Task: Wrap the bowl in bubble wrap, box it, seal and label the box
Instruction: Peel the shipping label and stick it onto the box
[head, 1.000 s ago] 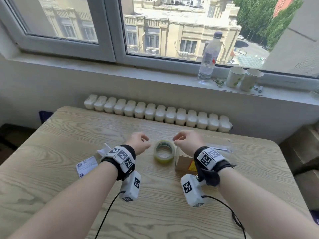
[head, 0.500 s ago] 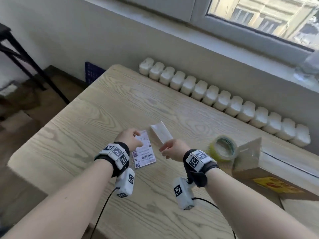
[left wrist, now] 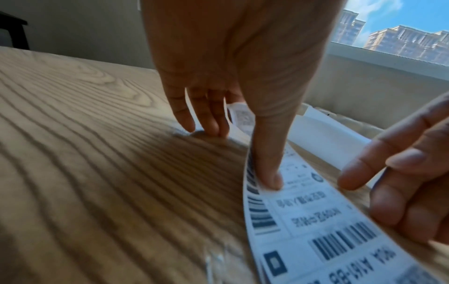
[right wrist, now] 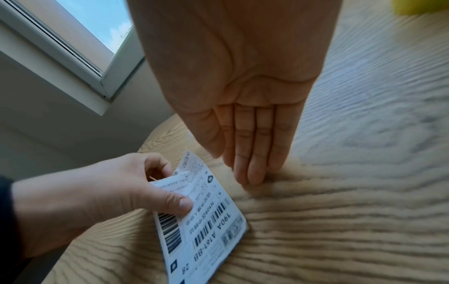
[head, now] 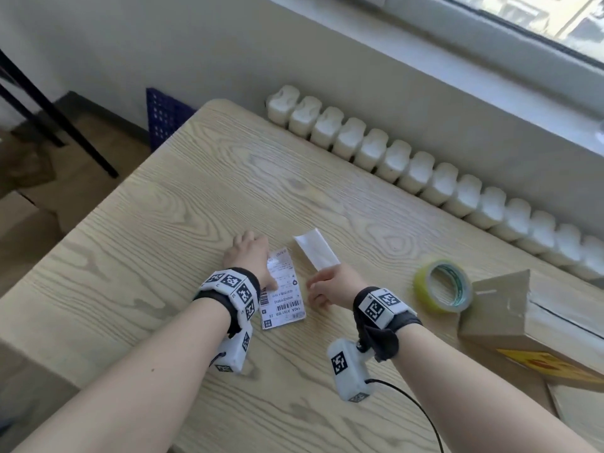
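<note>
A white shipping label (head: 284, 299) with barcodes lies on the wooden table (head: 163, 256). My left hand (head: 251, 259) pinches it: the thumb (left wrist: 269, 178) presses on its printed face (left wrist: 316, 221) and the fingers curl at its far edge, which lifts off the wood (right wrist: 209, 221). My right hand (head: 322, 289) is just right of the label, fingers straight and together, tips touching the table (right wrist: 250, 176). A cardboard box (head: 523, 328) stands at the right with a yellow-green tape roll (head: 443, 286) beside it. No bowl or bubble wrap is in view.
A blank white paper strip (head: 315, 253) lies just beyond my right hand. A row of white radiator caps (head: 408, 168) runs along the table's far edge under the windowsill. A blue crate (head: 165, 116) and a black frame (head: 49, 103) stand on the floor at left.
My head turned from the window down to the table's left part. Both hands moved left from the tape roll to the label, and the left hand took hold of it.
</note>
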`<state>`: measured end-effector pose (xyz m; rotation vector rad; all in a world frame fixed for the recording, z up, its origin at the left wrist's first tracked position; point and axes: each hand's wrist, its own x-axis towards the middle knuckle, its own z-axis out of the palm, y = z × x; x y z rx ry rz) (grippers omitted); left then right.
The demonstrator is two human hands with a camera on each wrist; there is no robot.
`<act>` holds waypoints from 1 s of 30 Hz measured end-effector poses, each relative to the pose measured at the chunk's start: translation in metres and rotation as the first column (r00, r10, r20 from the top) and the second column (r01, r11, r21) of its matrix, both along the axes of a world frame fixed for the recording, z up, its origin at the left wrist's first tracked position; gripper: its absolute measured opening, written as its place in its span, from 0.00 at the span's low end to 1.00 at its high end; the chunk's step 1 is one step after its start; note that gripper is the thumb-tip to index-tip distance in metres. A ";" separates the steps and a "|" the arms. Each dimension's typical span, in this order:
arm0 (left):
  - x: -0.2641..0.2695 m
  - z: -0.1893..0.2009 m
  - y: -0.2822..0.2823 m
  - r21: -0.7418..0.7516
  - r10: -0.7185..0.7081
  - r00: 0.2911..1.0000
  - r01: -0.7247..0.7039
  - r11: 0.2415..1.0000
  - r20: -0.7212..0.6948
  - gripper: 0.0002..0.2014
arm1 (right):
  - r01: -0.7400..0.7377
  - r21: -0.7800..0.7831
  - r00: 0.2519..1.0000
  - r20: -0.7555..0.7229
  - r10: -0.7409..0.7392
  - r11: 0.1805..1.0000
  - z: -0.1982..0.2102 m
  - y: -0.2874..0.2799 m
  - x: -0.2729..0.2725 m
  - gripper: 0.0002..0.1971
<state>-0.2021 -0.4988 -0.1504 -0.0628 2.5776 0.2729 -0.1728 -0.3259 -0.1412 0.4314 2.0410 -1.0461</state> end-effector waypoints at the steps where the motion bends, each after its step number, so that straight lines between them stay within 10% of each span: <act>1: 0.000 0.001 0.001 0.021 0.006 1.000 -0.007 1.000 0.026 0.29 | 0.008 -0.008 1.000 0.010 -0.008 1.000 0.000 0.001 0.000 0.07; 10: -0.001 0.036 0.014 0.322 0.083 0.994 -0.102 0.941 0.072 0.11 | -0.002 0.002 1.000 -0.026 0.002 1.000 0.032 0.022 0.013 0.10; 18: 0.015 0.099 0.055 0.679 0.222 0.973 -0.209 0.704 0.069 0.09 | -0.009 0.026 0.977 -0.212 0.014 1.000 0.084 0.065 0.037 0.04; 30: 0.061 0.148 0.155 0.644 0.088 0.986 0.025 0.764 -0.144 0.15 | 0.382 0.044 0.853 -0.400 -0.334 0.923 0.145 0.196 0.106 0.06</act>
